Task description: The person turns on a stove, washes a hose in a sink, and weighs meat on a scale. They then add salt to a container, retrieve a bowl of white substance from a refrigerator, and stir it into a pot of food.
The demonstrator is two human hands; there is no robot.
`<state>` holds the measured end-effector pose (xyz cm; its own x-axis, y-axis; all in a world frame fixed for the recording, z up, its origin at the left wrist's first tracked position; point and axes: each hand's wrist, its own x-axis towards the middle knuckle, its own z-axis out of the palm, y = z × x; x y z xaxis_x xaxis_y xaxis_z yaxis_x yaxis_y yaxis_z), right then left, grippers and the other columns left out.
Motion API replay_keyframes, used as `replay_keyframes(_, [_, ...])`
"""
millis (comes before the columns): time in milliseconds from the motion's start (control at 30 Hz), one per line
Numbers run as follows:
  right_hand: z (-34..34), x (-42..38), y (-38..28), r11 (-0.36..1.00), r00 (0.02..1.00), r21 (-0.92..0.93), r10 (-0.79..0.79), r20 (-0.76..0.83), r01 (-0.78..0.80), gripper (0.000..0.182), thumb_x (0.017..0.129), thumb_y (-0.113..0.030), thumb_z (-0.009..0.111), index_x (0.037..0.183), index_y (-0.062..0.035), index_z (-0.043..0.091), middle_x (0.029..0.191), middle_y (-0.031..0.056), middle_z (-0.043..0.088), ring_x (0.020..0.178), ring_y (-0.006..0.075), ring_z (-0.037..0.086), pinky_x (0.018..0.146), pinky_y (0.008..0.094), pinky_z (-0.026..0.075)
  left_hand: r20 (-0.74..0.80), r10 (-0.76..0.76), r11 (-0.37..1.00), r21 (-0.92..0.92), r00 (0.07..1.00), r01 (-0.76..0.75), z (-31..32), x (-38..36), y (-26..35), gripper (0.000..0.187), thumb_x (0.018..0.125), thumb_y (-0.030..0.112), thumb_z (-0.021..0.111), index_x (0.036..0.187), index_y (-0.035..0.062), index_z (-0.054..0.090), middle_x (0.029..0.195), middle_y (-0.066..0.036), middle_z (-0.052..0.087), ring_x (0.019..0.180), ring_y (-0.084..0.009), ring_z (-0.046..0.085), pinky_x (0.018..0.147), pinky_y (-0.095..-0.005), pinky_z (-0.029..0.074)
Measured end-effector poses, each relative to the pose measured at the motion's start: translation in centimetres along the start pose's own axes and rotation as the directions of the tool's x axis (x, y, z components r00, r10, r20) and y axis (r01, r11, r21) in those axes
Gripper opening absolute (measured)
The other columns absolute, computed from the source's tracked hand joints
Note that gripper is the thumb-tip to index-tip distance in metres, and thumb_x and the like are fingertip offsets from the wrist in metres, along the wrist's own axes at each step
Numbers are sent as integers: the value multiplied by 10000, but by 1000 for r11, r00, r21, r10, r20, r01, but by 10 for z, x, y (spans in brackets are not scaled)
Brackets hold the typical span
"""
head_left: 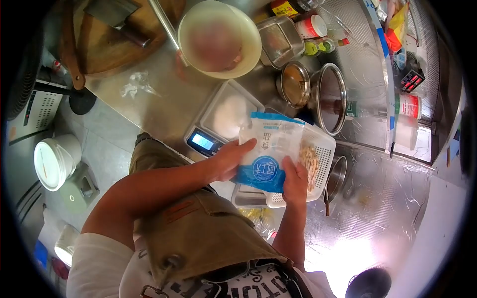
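Note:
A blue and white printed plastic bag (268,149) is held between my two hands, in the middle of the view. My left hand (231,159) grips its left edge, thumb on the front. On the opposite side my right hand (295,180) pinches the lower right edge with its thumb in front. What the bag contains cannot be made out. Just behind it stands a digital scale (201,140) with a lit display and a whitish mound (231,115) on top. The bag partly covers a white perforated basket (325,149) containing pale, shredded-looking pieces (309,161).
A large pale bowl (251,35) with reddish contents stands at the back, a metal rod beside it. A cleaver (112,12) lies on a round wooden board (99,49). Steel pots (330,99), a clear container (280,42) and bottles line the right. White buckets (57,156) stand at left.

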<state>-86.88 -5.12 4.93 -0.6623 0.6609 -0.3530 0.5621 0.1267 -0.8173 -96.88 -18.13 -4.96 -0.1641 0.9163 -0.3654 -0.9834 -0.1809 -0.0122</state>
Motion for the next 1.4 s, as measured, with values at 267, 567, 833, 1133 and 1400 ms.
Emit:
replay_keyframes(267, [-4, -2, 0, 999, 999, -3, -47, 25, 47, 270, 938, -184, 486, 1049, 36, 596, 915, 42, 626, 801, 96, 547, 703, 239, 435, 36, -10, 1000, -13, 999, 11, 3, 4, -1, 440, 936, 269, 482, 1290, 24, 394, 1211, -159, 531, 1077, -274, 545, 930, -397, 458])
replay_keyframes(567, [-8, 0, 1, 999, 999, -43, 3, 32, -2, 255, 925, -189, 519, 979, 34, 631, 836, 21, 627, 744, 72, 533, 662, 218, 421, 73, -38, 999, 37, 997, 36, 1, 1, -2, 455, 935, 261, 490, 1306, 25, 373, 1238, -162, 513, 1101, -283, 535, 933, -418, 459])
replay_keyframes(833, [0, -6, 8, 999, 999, 38, 8, -32, -7, 254, 921, -192, 530, 986, 28, 637, 857, 22, 632, 759, 72, 534, 677, 216, 428, 56, -42, 989, 144, 998, 34, 3, 0, -2, 473, 938, 279, 496, 1315, 26, 364, 1239, -159, 511, 1103, -268, 537, 909, -394, 482])
replay_keyframes(1133, [-1, -10, 14, 998, 999, 58, -23, -42, 25, 280, 933, -177, 495, 1081, 40, 592, 968, 54, 623, 862, 98, 546, 767, 233, 436, 46, -70, 987, 151, 996, 63, 5, -3, -1, 466, 940, 270, 496, 1319, 35, 359, 1249, -150, 504, 1099, -279, 535, 915, -397, 474])
replay_keyframes(1400, [1, -16, 16, 984, 999, 179, -26, 31, 21, 352, 927, -140, 502, 1232, 34, 485, 1126, 87, 583, 974, 153, 563, 848, 265, 456, 19, -88, 986, 141, 996, 84, 8, -3, 0, 461, 937, 247, 510, 1324, 56, 347, 1240, -149, 509, 1096, -286, 529, 900, -413, 474])
